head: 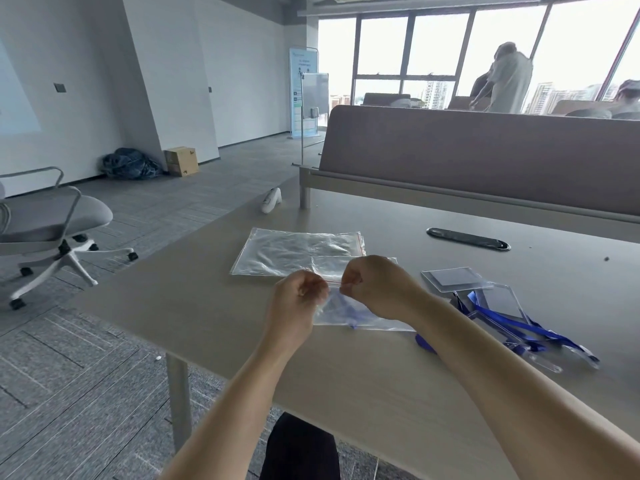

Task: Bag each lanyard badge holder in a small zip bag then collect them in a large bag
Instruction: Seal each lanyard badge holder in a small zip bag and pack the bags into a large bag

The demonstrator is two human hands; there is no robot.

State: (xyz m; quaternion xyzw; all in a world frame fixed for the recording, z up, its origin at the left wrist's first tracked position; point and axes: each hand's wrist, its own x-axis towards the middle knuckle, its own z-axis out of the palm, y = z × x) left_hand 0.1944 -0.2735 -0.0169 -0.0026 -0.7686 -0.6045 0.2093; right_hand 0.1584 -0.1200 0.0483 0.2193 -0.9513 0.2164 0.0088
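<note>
Left hand (301, 289) and right hand (372, 284) both pinch the zip strip (334, 282) of the small bag (349, 315), held just over the table (207, 306) with a blue lanyard (346, 304) inside, so any strap caught in the seal could leave it gaping.

Small zip bag (346, 313), clear, red seal strip, blue lanyard (347, 303) inside; top edge pinched by left hand (301, 289) and right hand (375, 285).
Beyond the bag: large zip bags (291, 252), stacked flat on table (225, 306).
Right of the bag: loose badge holders (498, 301) with blue straps.
Far left of the bag: office chair (52, 220).
</note>
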